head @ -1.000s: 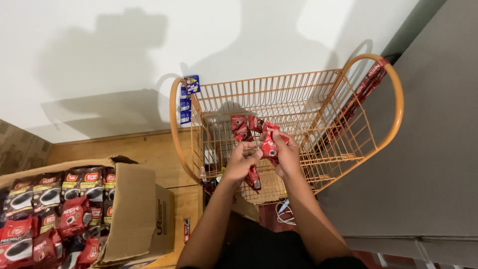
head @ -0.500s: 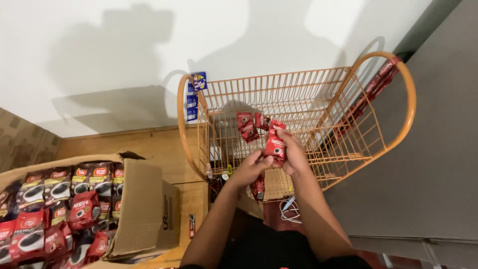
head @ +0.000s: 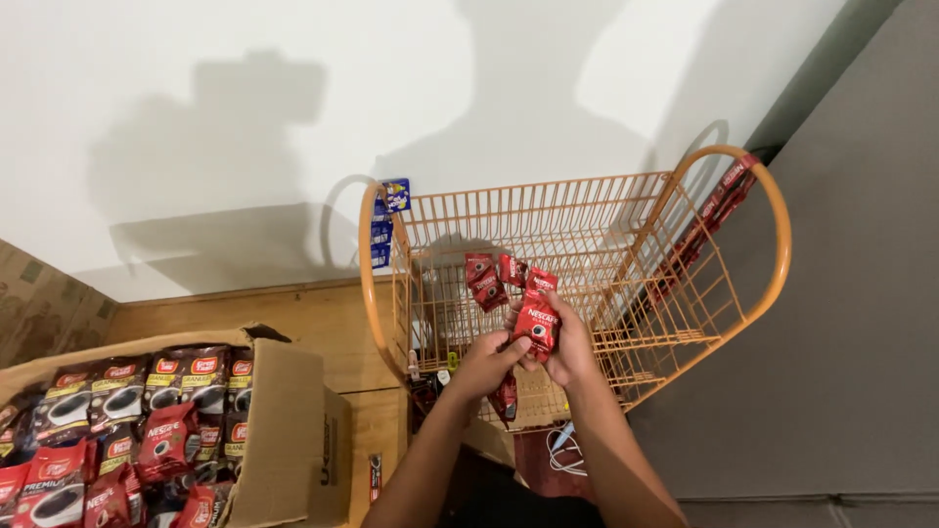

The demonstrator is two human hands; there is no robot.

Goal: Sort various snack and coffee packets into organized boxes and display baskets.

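From the head camera, I look down on both hands meeting at about 6 o'clock of the orange wire rack [head: 685,284], just in front of its open basket. My right hand [head: 572,352] is closed around a strip of red coffee sachets [head: 536,321], thumb over the front sachet so the printed face points up at me; the strip carries on upward and to 11 o'clock, where more linked sachets [head: 486,279] fan out over the wire. My left hand [head: 486,364] is curled, fingertips pinching the lower edge of the same strip, which reads to me as steadying it so the perforated chain stays flat and untwisted; a further sachet dangles below the hands. At 8 o'clock an open cardboard box [head: 293,440] sits on the wooden floor [head: 284,313], packed with rows of red and dark coffee packs [head: 127,420], flap folded out so the contents stay within reach. A blue tag [head: 394,196] hangs at the rack's 10 o'clock corner against the white wall [head: 245,127].
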